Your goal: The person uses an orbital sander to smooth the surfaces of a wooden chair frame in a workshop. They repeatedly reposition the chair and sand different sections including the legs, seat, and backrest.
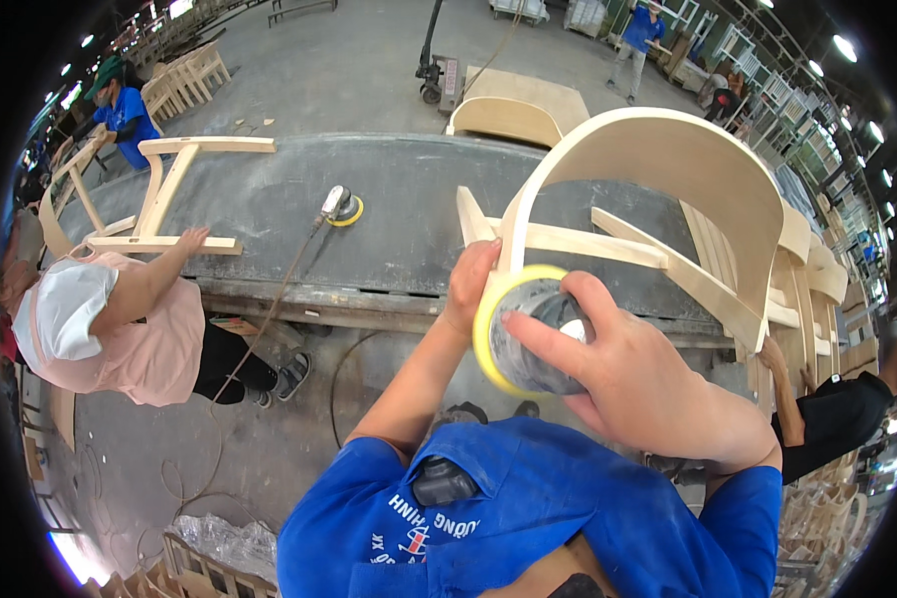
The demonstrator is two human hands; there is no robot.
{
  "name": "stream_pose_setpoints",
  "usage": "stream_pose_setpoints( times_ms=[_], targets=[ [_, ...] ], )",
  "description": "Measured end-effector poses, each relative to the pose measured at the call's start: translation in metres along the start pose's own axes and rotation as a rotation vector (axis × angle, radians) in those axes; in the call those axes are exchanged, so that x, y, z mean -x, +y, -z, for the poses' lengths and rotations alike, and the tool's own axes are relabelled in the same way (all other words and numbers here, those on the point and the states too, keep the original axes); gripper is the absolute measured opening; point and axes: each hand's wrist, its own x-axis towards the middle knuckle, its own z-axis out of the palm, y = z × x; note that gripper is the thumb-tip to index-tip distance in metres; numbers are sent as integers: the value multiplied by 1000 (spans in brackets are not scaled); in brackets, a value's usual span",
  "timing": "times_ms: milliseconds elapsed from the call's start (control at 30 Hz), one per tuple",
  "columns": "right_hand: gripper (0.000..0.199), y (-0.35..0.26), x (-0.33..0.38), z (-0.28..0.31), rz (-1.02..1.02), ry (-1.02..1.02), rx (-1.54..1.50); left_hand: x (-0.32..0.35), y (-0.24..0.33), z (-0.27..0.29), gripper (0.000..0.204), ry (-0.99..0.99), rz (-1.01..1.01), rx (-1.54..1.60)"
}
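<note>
A pale wooden chair frame (658, 145) with a wide curved backrest lies on the dark worktable in front of me. My left hand (471, 284) is closed around the near end of its curved part. My right hand (618, 364) is wrapped over a round sander (533, 334) with a grey body and a yellow-edged pad. The sander is tilted on edge, its pad against or very close to the chair's near end beside my left hand. The exact contact is hidden.
Another sander (344, 206) with a hose rests on the dark worktable (389, 249). At left, a person in pink (130, 319) handles a second chair frame (169, 189). A person in black (837, 424) stands at right near stacked wooden parts (797, 269). Hoses trail over the floor.
</note>
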Motion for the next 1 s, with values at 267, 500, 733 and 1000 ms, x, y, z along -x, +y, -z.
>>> stream_pose_setpoints(
  times_ms=[267, 500, 733, 1000],
  targets=[
    [69, -6, -3, 1, 1, -55, -19, -12, 17, 9, 49, -30, 488, 442],
    [70, -2, -35, 4, -33, 46, 84, -35, 38, 6, 46, 12, 1118, 1522],
    [64, -7, -31, 13, -52, -32, 91, -9, 12, -6, 48, -155, 1134, 1552],
    [69, -5, -2, 45, -132, -113, -18, -61, 0, 1, 68, 0, -49, -28]
  ],
)
